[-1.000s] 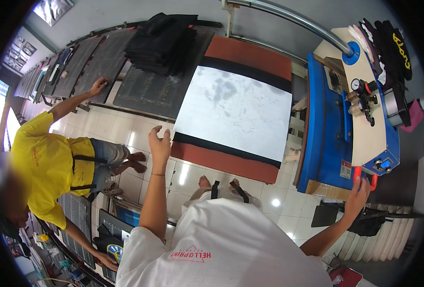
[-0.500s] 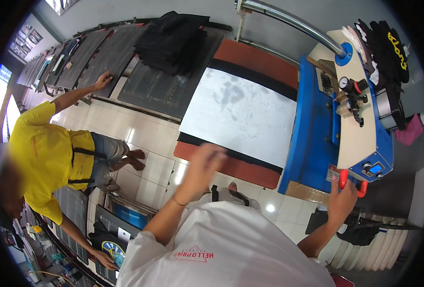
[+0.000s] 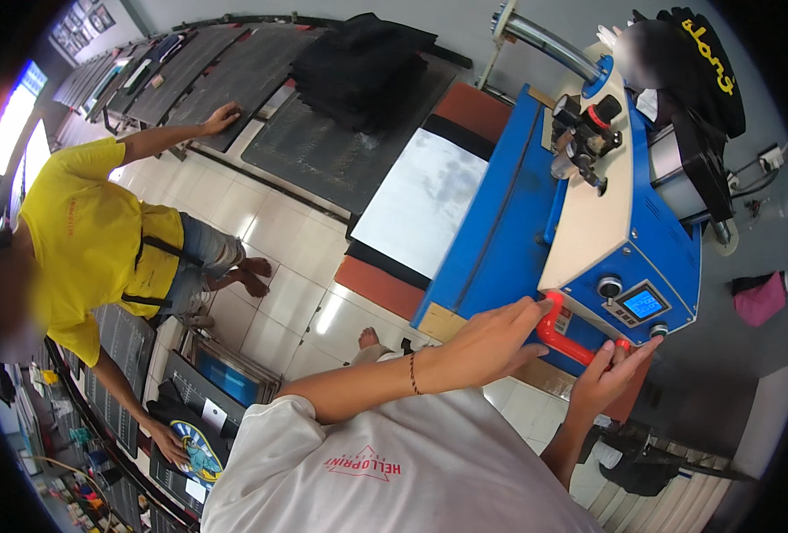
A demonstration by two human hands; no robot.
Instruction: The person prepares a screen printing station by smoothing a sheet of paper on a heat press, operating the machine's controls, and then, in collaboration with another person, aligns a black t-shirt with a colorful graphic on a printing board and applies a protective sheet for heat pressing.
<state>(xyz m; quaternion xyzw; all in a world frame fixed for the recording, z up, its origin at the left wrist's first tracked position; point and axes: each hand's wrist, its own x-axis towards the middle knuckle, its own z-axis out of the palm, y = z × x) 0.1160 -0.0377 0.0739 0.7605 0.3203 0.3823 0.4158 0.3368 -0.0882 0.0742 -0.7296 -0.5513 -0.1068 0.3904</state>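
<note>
A blue and cream heat press head (image 3: 589,240) stands over the right part of a white sheet (image 3: 421,195), hiding that part. The sheet lies on black cloth over a reddish-brown pad (image 3: 376,280). My left hand (image 3: 487,351) is at the left end of the red U-shaped handle (image 3: 567,342), its fingers curled against the bar and thumb below. Beside the handle's right end is my right hand (image 3: 612,377), fingers stretched out. One fingertip reaches a round button (image 3: 659,331) at the corner of the control panel, below the lit blue display (image 3: 641,305).
Dark flat boards (image 3: 296,151) run along the left, carrying a pile of black cloth (image 3: 354,67). A person in a yellow shirt (image 3: 83,240) stands at left, one hand on a printed dark garment (image 3: 194,449). More dark garments (image 3: 709,71) hang behind the press.
The press head has swung left over the white sheet. My left hand has moved from above the sheet's near edge to the handle. My right hand has loosened from the handle toward the button.
</note>
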